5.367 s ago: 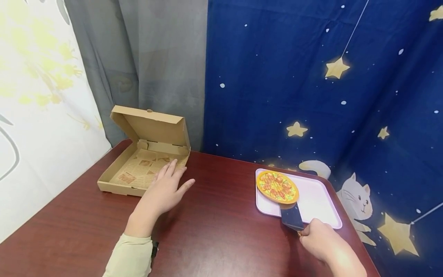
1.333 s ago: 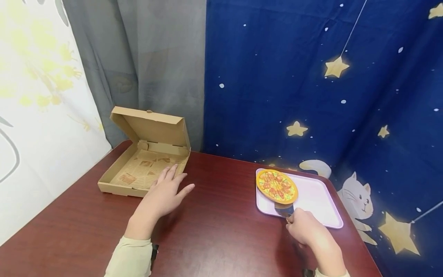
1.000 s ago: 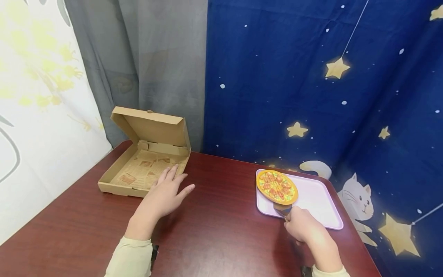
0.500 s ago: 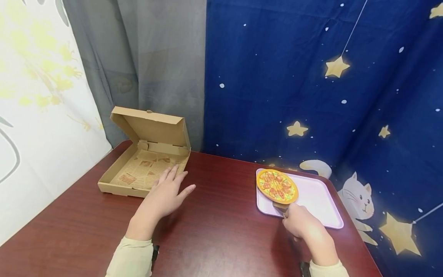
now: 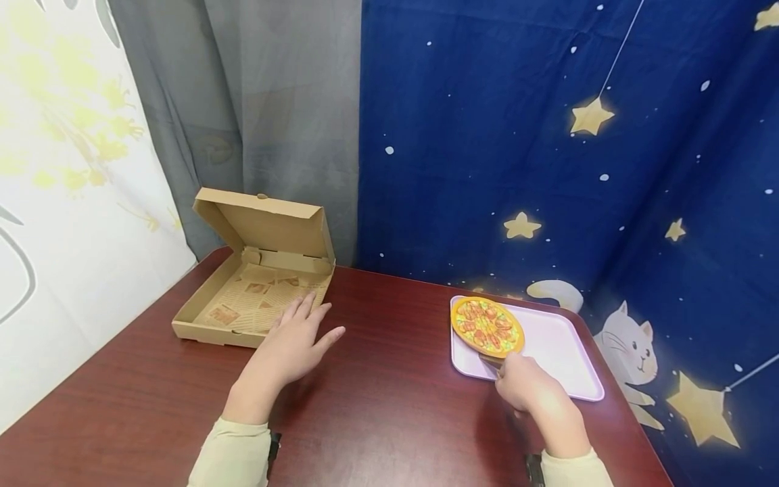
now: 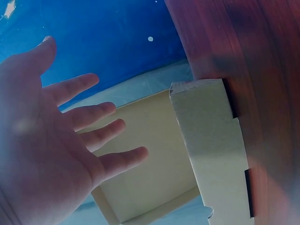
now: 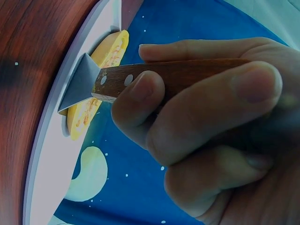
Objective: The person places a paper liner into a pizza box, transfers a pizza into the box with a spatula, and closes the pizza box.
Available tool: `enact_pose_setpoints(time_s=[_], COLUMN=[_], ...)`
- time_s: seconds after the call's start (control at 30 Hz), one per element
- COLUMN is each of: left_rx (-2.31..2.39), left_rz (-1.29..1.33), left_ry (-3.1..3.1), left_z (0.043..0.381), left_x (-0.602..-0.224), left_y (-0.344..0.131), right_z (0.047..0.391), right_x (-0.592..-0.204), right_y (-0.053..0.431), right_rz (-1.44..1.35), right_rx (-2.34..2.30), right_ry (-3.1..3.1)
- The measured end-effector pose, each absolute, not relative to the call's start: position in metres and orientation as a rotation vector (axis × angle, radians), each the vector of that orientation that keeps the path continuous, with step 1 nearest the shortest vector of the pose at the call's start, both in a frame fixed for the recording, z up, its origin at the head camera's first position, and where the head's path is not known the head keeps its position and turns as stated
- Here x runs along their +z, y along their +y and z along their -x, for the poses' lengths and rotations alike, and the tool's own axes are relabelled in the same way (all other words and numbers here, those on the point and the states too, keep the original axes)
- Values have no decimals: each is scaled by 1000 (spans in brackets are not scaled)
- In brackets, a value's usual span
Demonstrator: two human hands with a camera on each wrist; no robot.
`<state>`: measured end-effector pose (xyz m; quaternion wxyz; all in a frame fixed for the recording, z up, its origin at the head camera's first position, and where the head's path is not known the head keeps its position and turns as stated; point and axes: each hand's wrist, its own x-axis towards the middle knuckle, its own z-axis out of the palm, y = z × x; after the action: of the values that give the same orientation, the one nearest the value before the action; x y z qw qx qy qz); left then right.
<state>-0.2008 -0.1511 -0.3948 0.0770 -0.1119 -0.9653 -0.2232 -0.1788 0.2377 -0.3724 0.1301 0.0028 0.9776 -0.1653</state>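
My right hand (image 5: 531, 391) grips the wooden handle of a metal spatula (image 7: 178, 74), fingers curled round it. In the right wrist view, its broad blade (image 7: 80, 80) reaches to the near edge of a round toy pizza (image 5: 487, 327), its front part hidden beneath it. The pizza lies on the left part of a pale lilac tray (image 5: 561, 352). My left hand (image 5: 291, 346) is held palm down with its fingers spread, near the front right corner of an opened cardboard pizza box (image 5: 268, 230). It holds nothing.
The box, with newspaper-print lining (image 5: 246, 297), stands at the back left of the dark red wooden table (image 5: 389, 379). Between box and tray lies bare tabletop. Behind the table hang a grey curtain (image 5: 298, 101) and a blue starry curtain (image 5: 475, 149).
My right hand has moved forward and left, pushing the spatula further under the pizza, so less blade shows. Pizza and tray keep nearly the same place. The left hand has barely moved.
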Motion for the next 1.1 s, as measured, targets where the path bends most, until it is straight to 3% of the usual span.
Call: enact_pose_setpoints(time_s=[0.4, 0.8, 1.1], left_rx=[-645, -647, -635], left_rz=[341, 356, 356], left_ry=[-2914, -2912, -2911], left_z=[202, 201, 200], left_x=[-402, -400, -398], left_y=[-150, -149, -147], right_z=[175, 169, 169], right_x=[-376, -399, -406], right_y=[241, 263, 269], right_rz=[-77, -350, -446], right_rx=[-554, -1024, -1039], right_ry=[2846, 2778, 2821])
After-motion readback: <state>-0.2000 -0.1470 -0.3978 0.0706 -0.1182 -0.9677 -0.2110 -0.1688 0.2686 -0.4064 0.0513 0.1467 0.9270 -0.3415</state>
